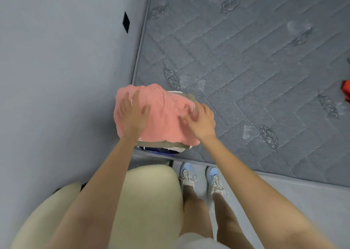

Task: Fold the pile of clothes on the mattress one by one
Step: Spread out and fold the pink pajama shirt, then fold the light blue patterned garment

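Note:
A folded pink garment [162, 114] lies on top of a stack of folded clothes [170, 146] at the near left corner of the grey quilted mattress [255, 68]. Olive, white and navy layers show beneath it. My left hand [132, 116] rests flat on the pink garment's left part with fingers spread. On the garment's right edge my right hand [200, 121] lies with its fingers bent down onto the fabric. Whether those fingers pinch the cloth is unclear.
A grey wall [56, 78] with a small dark plate [126, 22] runs along the mattress's left side. A red-orange garment [346, 89] peeks in at the right edge. My feet in blue shoes [200, 176] stand on the floor by the mattress's near edge.

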### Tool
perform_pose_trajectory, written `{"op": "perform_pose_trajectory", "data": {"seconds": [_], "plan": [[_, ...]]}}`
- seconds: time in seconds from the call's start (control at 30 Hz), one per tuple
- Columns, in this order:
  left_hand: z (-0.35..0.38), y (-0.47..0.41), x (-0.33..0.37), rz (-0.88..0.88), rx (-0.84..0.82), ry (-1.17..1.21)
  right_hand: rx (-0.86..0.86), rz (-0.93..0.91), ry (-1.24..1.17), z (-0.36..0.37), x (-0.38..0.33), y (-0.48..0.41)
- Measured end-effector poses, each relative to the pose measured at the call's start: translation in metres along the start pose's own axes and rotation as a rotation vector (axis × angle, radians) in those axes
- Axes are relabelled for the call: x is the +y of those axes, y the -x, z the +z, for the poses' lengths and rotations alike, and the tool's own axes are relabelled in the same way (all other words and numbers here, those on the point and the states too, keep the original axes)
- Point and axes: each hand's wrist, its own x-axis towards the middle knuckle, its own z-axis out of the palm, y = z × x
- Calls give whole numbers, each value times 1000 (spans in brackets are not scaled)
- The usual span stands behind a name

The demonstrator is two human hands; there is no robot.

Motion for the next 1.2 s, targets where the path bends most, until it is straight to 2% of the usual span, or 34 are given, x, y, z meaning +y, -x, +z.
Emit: {"op": "perform_pose_trajectory", "data": {"seconds": [0.1,0.27,0.37,0.53,0.7,0.87,1.2], "plan": [[-4,6,31,181,-20,-92,77,-18,94,-26,7,6],[-4,13,114,292,-146,-100,143,14,262,-89,38,11],[1,26,167,362,-135,-132,157,60,302,-133,64,16],[26,66,268,434,-247,-159,178,171,277,-220,131,42],[58,118,388,597,-227,-216,233,256,254,-310,220,74],[100,185,494,680,-264,-267,290,294,261,-394,303,107],[166,278,635,798,-360,-275,325,399,222,-500,430,152]]}}
